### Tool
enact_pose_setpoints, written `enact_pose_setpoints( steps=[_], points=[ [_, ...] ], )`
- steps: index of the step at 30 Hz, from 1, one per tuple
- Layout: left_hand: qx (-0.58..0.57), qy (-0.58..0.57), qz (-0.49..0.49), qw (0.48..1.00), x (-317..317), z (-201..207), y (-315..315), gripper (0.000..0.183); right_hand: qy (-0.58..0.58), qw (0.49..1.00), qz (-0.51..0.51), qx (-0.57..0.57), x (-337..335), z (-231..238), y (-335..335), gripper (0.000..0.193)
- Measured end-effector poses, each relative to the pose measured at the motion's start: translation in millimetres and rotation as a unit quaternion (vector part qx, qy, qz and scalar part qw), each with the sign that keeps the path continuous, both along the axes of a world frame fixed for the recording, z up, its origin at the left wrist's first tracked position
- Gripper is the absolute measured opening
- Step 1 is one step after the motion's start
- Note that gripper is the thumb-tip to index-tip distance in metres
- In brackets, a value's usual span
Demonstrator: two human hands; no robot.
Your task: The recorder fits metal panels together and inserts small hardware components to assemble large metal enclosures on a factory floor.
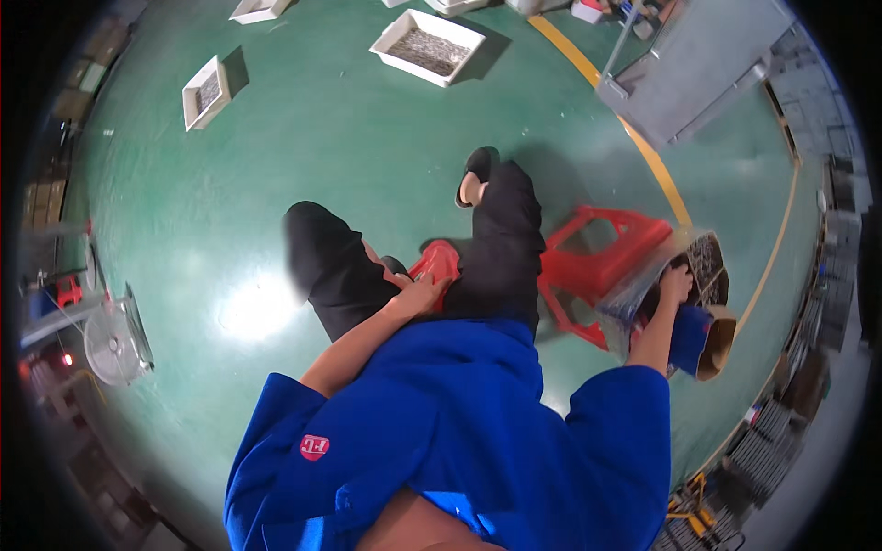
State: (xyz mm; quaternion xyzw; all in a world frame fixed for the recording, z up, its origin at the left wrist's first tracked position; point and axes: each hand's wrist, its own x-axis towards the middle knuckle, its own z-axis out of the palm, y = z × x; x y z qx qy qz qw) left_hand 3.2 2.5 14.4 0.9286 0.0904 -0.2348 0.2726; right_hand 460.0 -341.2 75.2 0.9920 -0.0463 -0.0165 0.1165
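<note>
Between my legs, my left hand [424, 292] is closed on the edge of a red plastic stool [439, 261]. On my right, a second red stool [606, 253] stands beside an open cardboard box [717, 344] lined with a clear plastic bag [634, 289]. My right hand [677, 283] reaches into the mouth of the lined box, its fingers curled. What they hold, if anything, is hidden. A mass of small thin pieces [706, 259] shows inside the box beyond that hand. Dark blue material [689, 338] lies against the box's near side.
White trays of small pieces stand on the green floor: a large one [381, 50] ahead and a smaller one [187, 106] at left. A grey metal cart [689, 69] stands far right near a yellow floor line [657, 170]. A round fan [115, 342] stands at left.
</note>
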Motion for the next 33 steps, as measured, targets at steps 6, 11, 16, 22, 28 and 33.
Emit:
enact_pose_setpoints(
  steps=[6,11,16,22,28,33],
  points=[
    [-0.038,0.114,-0.022,0.993,10.5,-19.8,38.5,0.084,0.003,0.998,0.064,0.025,6.9,-17.2,-27.7,0.052],
    [-0.065,0.074,0.201,0.975,47.1,-5.6,163.4,0.100,0.001,0.999,0.038,0.021,7.8,-5.1,-11.6,0.042],
    [0.099,0.010,0.289,0.952,119.1,103.0,252.5,0.085,-0.002,0.999,0.011,0.053,2.8,4.3,-3.4,0.042],
    [0.154,-0.012,0.263,0.952,184.8,157.7,258.5,0.078,-0.030,0.997,0.000,0.070,-17.2,18.0,-0.6,0.045],
    [0.205,-0.104,0.227,0.946,195.5,129.0,253.8,0.035,-0.061,0.996,-0.019,0.070,-11.9,12.9,8.8,0.041],
    [0.007,-0.004,0.104,0.995,160.5,56.2,209.6,0.053,-0.086,0.988,-0.045,0.118,-15.4,19.1,6.7,0.032]
  ],
)
